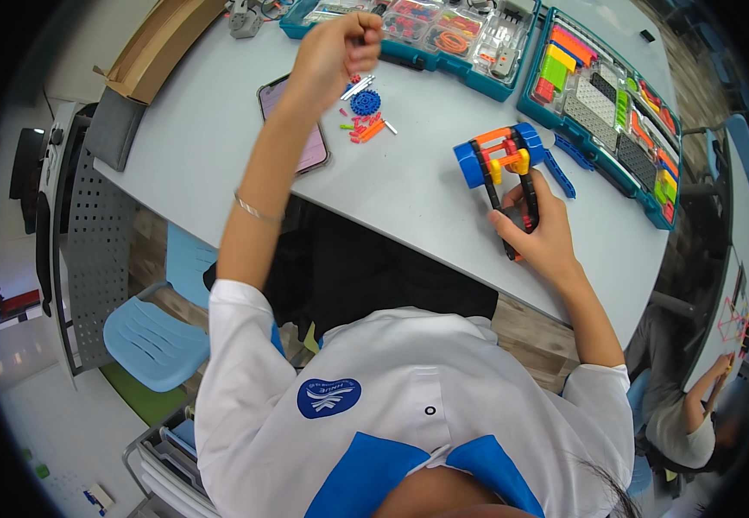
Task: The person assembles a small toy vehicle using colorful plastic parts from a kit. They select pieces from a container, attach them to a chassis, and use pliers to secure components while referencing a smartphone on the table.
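Observation:
My right hand (547,223) grips a small building-kit model (505,158) with blue wheels, black beams and orange, red and yellow connectors, held over the table's right part. Raised over the table's far side, near the front edge of a teal parts case (474,79), is my left hand (340,53). Its fingers are curled closed, and what they hold, if anything, is hidden. Below that hand lie a blue gear (365,103), pink pegs (362,132), an orange piece (372,131) and pale rods (358,87). Two blue curved pieces (559,175) rest right of the model.
A phone (312,148) lies partly behind my left forearm. Another teal case (620,112) of colourful beams and plates stands at the right. A cardboard box (158,47) and a grey pouch (115,134) are at the left, with a light blue chair (154,341) below. A person sits far right.

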Demonstrator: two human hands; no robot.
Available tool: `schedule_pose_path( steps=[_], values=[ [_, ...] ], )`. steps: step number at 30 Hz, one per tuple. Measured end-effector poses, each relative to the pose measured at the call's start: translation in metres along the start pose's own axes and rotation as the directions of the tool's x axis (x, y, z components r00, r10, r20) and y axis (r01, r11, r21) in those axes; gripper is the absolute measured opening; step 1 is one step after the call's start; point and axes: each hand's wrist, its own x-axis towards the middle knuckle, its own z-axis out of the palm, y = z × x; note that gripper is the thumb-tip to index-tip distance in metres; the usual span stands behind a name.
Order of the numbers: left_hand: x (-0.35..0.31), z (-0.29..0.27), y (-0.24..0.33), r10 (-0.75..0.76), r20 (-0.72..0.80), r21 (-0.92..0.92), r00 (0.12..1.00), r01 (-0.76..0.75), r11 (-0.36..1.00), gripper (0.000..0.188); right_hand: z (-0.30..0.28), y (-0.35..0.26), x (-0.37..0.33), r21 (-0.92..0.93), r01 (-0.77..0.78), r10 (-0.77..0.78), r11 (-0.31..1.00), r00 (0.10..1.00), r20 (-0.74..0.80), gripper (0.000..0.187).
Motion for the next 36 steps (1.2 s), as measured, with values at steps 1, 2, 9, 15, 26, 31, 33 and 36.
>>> schedule_pose_path(
  steps=[1,2,9,15,26,31,33,36],
  values=[
    [0.034,-0.072,-0.019,-0.024,0.024,0.032,0.999,0.023,0.999,0.021,0.000,-0.002,0.004,-0.056,0.040,-0.037,0.998,0.998,0.055,0.067],
    [0.054,-0.081,-0.018,-0.073,0.008,0.150,0.997,0.071,0.986,0.019,0.000,0.000,0.003,-0.062,0.026,-0.023,0.998,0.999,0.047,0.068],
    [0.076,-0.023,0.001,0.117,0.298,0.953,0.947,-0.289,-0.089,0.027,-0.002,0.005,0.000,-0.082,0.014,-0.011,0.997,0.999,0.039,0.079],
    [0.083,-0.031,0.011,-0.012,0.362,0.913,0.932,-0.357,-0.197,0.046,-0.002,0.006,-0.001,-0.101,0.023,-0.018,0.995,0.999,0.049,0.079],
    [0.085,-0.029,0.022,-0.127,0.463,0.830,0.877,-0.479,-0.285,0.046,-0.003,0.006,-0.001,-0.089,0.052,-0.049,0.995,0.998,0.036,0.076],
    [0.077,-0.043,0.014,-0.009,0.416,0.909,0.909,-0.416,0.034,0.036,-0.002,0.008,0.000,-0.100,0.053,-0.049,0.994,0.998,0.044,0.076],
    [0.072,-0.049,0.011,0.082,0.341,0.929,0.936,-0.349,0.119,0.036,-0.001,0.008,0.000,-0.098,0.059,-0.055,0.993,0.998,0.042,0.076],
    [0.060,-0.055,0.008,0.242,0.328,0.888,0.913,-0.386,0.252,0.036,-0.001,0.006,0.001,-0.096,0.057,-0.053,0.994,0.998,0.045,0.075]
  ],
)
